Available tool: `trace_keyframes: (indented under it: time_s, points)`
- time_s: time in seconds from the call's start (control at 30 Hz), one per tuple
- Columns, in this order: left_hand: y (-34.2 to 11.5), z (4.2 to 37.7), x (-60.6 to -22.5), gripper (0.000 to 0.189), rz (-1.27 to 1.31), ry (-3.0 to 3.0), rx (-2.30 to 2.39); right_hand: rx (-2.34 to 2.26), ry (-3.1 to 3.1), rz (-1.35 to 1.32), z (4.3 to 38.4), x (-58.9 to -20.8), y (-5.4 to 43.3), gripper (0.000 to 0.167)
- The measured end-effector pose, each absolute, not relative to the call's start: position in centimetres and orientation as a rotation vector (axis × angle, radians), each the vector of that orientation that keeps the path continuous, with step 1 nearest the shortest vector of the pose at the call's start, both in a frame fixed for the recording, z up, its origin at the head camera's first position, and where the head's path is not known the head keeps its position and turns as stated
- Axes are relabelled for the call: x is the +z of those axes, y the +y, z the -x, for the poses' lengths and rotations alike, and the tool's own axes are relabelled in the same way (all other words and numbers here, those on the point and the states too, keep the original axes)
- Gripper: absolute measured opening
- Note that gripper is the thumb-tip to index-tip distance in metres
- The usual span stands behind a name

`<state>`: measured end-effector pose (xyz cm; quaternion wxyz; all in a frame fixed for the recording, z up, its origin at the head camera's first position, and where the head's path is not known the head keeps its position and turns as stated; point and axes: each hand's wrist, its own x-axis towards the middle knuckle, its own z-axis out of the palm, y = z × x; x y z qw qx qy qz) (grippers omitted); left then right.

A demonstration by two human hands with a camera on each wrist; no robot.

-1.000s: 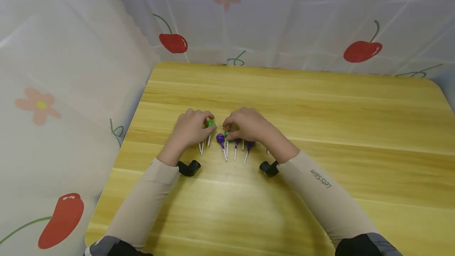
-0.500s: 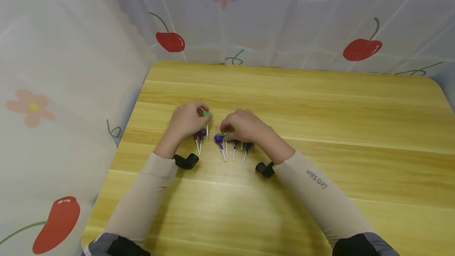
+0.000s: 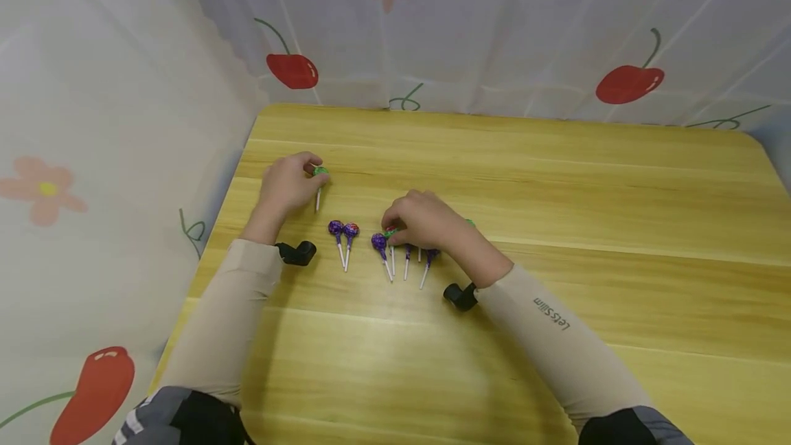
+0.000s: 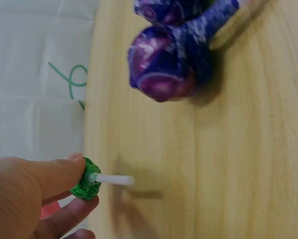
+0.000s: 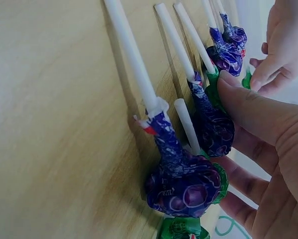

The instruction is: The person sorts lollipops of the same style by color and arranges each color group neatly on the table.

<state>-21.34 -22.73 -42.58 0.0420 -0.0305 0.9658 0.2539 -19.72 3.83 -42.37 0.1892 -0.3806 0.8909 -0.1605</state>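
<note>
My left hand (image 3: 285,184) pinches a green-wrapped lollipop (image 4: 86,185) by its round head, above the table's left side, the white stick hanging free. Two purple lollipops (image 3: 342,228) lie side by side, nearer me and to the right of that hand. Amid the middle group, my right hand (image 3: 426,220) holds another green lollipop (image 5: 213,92) between thumb and fingers, its head mostly hidden. A purple lollipop (image 3: 379,242) lies just left of it. More purple lollipops (image 5: 181,191) and green ones (image 5: 181,228) lie under and beside the right hand, partly covered.
The lollipops lie on a wood-grain table (image 3: 556,191) with rounded corners. A pale curtain (image 3: 482,33) printed with cherries and flowers hangs along its back and left edges. Black wrist cameras (image 3: 460,297) sit under both wrists.
My left hand has carried its green lollipop up and left, away from the group, uncovering two purple lollipops. My right hand has shifted only slightly.
</note>
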Motion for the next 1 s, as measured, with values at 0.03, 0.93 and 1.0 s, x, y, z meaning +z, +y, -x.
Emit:
trace_keyframes:
  time_s: [0.03,0.93,1.0]
  points:
    - [-22.8,21.4,-42.7,0.038,0.095,2.960,0.772,-0.448,2.506,1.067,19.7,-42.4,3.8,0.027]
    - [-22.5,21.4,-44.8,0.036,0.060,2.999,0.783,-0.726,2.509,0.784,25.9,-41.3,-0.8,0.024]
    - [-22.5,21.2,-44.7,0.036,0.051,3.000,0.782,-0.740,2.508,0.782,25.9,-41.6,-1.1,0.024]
